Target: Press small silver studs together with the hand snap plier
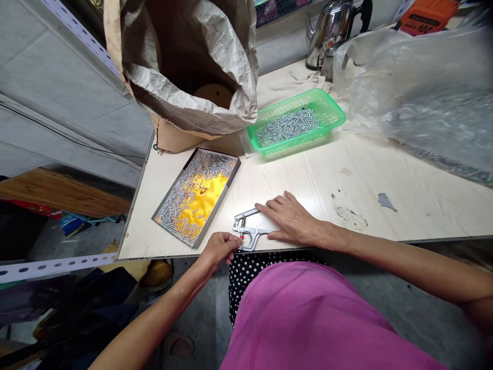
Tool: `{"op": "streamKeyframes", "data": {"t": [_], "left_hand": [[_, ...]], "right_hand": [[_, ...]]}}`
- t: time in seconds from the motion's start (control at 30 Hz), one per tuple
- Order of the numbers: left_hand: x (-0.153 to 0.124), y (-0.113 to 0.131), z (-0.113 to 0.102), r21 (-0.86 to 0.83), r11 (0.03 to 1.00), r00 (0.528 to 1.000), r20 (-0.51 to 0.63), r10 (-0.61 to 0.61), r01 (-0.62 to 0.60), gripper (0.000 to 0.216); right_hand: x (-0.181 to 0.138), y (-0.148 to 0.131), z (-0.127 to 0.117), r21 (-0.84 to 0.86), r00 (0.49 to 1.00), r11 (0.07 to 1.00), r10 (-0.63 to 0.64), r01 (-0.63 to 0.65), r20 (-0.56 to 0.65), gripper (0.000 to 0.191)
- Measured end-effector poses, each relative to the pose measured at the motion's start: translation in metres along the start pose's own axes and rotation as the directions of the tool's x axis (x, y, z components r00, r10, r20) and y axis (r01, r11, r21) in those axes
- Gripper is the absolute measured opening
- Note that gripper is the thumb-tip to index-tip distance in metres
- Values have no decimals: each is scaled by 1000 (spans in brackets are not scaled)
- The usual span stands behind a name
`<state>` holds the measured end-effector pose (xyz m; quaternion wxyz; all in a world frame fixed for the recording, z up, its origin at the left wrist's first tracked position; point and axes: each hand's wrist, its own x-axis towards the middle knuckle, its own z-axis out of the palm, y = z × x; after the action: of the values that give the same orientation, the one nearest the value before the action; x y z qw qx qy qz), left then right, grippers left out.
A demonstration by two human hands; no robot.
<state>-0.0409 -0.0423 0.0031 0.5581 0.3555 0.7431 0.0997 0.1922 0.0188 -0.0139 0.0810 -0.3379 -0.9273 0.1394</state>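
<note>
Silver metal forms the hand pliers [254, 234], which lie flat near the front edge of the pale tabletop [300, 180]. We read all clock positions from the pliers. Their long axis runs roughly from 9 to 3 o'clock: the working head, with its coil spring and red tip [242, 237], points to 9, and the two handles spread towards 3.

We find the left hand [220, 249] at 8 o'clock, its fingertips right beside the red tip. We judge this gap between fingertips and head to be the governing relation; the left hand is the nearer of the two to the head. Its fingers are curled and drawn into a narrow pinch; we cannot tell whether a small part sits between them.

We find the right hand [288, 218] at 3 o'clock, half open, astride the handles: fingers reach the end of the upper handle, thumb lies at the lower one, and the handles stand apart.

We locate the shallow metal tray [215, 208], with its small silver pieces [173, 208], at 10 o'clock, near the left hand. At 1 o'clock, well apart, we note the green basket [330, 109], containing similar pieces.
</note>
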Motion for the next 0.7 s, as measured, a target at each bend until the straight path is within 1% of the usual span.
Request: {"op": "streamKeyframes", "data": {"t": [0.07,0.13,0.17,0.2,0.23,0.27,0.3,0.33,0.37,0.43,0.47,0.5,0.57,0.63,0.7], "left_hand": [[0,-2,0,-6,1000,1000,6,-2,2,34],[-2,-4,-1,63,998,1000,-8,13,-13,32],[-4,-5,-1,145,988,997,-44,63,-56,30],[-7,-5,-1,254,959,984,-97,151,-122,28],[-9,-6,0,381,903,951,-147,271,-199,27],[-11,-5,1,505,818,897,-172,408,-276,25],[-12,-4,4,608,714,827,-159,539,-348,23],[-12,-3,7,680,605,756,-113,644,-415,23],[-10,0,11,723,504,694,-46,718,-473,29],[-2,7,18,750,325,591,107,800,-576,49],[4,10,22,747,256,552,173,815,-613,57],[9,14,24,740,204,527,230,818,-641,63],[19,21,26,729,142,511,314,800,-670,70],[24,28,27,737,118,527,352,774,-666,74],[26,34,28,758,105,551,364,751,-644,78]], "right_hand": [[-1,-1,2,2,1000,1000,1,-1,4,74],[-2,-2,5,6,1000,1000,-1,1,9,72],[-2,-2,6,9,1000,1000,-6,6,7,70],[-2,-3,7,14,1000,1000,-11,11,1,68],[-3,-3,8,20,1000,1000,-18,18,-8,66],[-3,-3,9,25,1000,999,-23,24,-18,66],[-3,-4,11,29,999,999,-26,27,-27,66],[-3,-3,12,32,999,999,-25,26,-34,67],[-4,-3,13,34,999,999,-21,22,-40,70],[-5,-1,16,42,999,999,-10,13,-50,76],[-7,0,17,51,998,999,-8,11,-57,79],[-9,2,17,58,998,998,-6,10,-65,83],[-15,5,17,60,997,998,22,-18,-77,90],[-21,8,15,52,995,996,76,-73,-64,90],[-25,9,12,56,993,992,112,-110,-35,80]]}}
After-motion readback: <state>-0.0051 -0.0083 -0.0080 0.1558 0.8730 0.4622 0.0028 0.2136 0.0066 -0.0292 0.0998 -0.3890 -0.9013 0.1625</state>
